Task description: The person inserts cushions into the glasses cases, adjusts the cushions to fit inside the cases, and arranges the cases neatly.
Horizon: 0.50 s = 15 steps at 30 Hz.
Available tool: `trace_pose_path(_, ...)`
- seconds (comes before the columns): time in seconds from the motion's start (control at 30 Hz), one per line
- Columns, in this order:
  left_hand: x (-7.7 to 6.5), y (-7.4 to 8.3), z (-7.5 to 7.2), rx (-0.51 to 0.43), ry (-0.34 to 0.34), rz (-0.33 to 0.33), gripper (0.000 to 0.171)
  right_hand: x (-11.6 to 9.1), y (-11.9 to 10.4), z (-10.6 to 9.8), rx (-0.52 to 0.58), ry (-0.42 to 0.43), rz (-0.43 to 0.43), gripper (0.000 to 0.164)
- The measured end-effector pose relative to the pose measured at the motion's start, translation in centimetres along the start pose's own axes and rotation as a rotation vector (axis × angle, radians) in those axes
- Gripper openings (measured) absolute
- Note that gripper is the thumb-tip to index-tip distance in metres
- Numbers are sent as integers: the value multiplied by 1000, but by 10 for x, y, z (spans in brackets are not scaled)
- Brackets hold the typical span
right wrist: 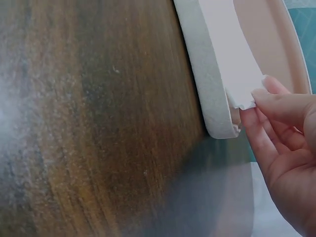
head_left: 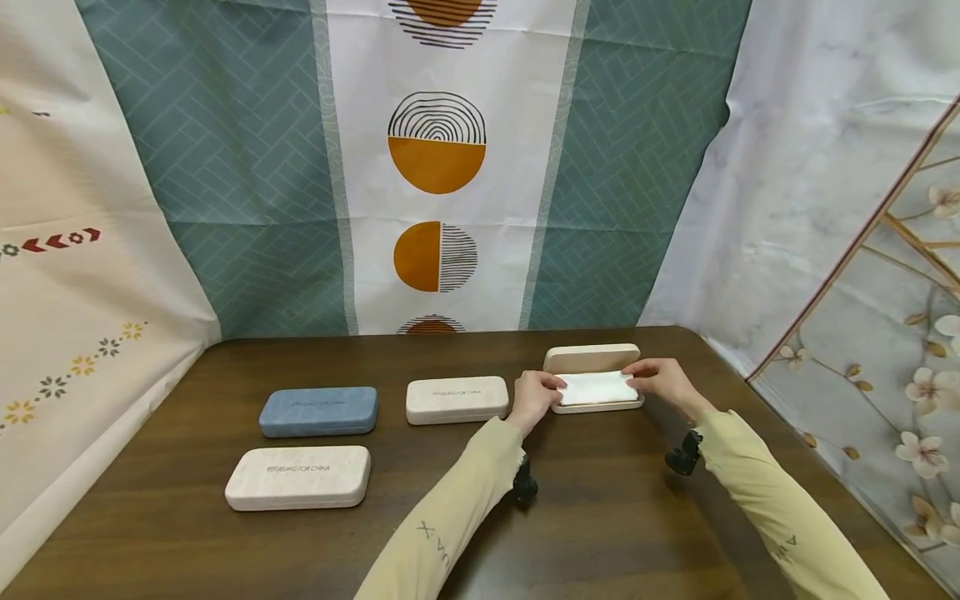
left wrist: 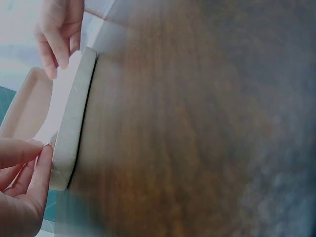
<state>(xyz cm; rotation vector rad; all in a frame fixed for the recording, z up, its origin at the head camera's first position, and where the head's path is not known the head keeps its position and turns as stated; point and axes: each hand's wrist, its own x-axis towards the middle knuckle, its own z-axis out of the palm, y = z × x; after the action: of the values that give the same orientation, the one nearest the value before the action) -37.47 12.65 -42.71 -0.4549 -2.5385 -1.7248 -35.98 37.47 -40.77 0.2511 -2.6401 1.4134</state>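
In the head view an eyeglass case (head_left: 592,358) stands with its lid raised, cream outside and beige inside. A folded white cloth (head_left: 597,388) lies in its lower half and bows slightly along its length. My left hand (head_left: 534,396) pinches the cloth's left end between thumb and fingers. At the other end my right hand (head_left: 663,383) pinches the cloth too; the right wrist view shows the thumb (right wrist: 281,106) on top of its wrinkled edge. Whatever lies under the cloth is hidden.
To the left on the brown wooden table (head_left: 585,517) lie closed cases: a cream one (head_left: 457,400) beside my left hand, a blue one (head_left: 318,412), and another cream one (head_left: 298,477) nearer the front. Patterned cloth hangings (head_left: 630,167) stand behind the table.
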Motion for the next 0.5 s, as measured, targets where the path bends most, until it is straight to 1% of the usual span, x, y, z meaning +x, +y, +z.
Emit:
trace_pose_path(0.17,0,1,0,5,1,7,13,2,1,0,-21,-13,5,24)
trace_pose_path(0.27,0,0,1,13,8,1,12,5,4,1,-41,-28,-7,22)
trace_pose_path(0.4,1,0,2,22,26,-25,12,8,5,2,-109,-34,-27,18)
trace_pose_path(0.5,1,1,3,33,41,-39,12,10,4,3,-179,-19,-32,15)
